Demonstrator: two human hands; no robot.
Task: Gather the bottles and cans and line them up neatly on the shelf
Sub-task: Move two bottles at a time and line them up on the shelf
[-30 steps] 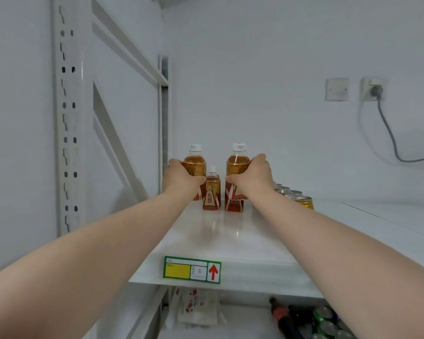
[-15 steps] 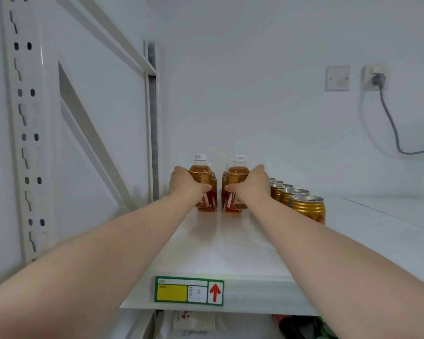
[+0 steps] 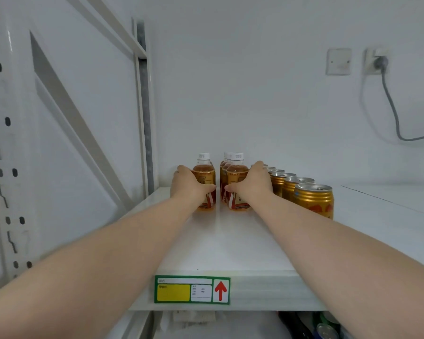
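Change since half a second ago: two further white caps (image 3: 227,155) now show behind the right bottle. Your left hand (image 3: 189,185) clasps one amber plastic bottle with red label (image 3: 204,172). Your right hand (image 3: 251,184) clasps the front bottle (image 3: 236,172) of a row of three. Count is four bottles and, by visible tops, six gold metal cans (image 3: 313,201) lined just right of them, all upright on the white shelf (image 3: 230,241).

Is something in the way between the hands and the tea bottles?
No, nothing is. The left hand grips the lone bottle on the left, and the right hand grips the front bottle of the row beside it. The cans stand to the right of that hand, out of the way.
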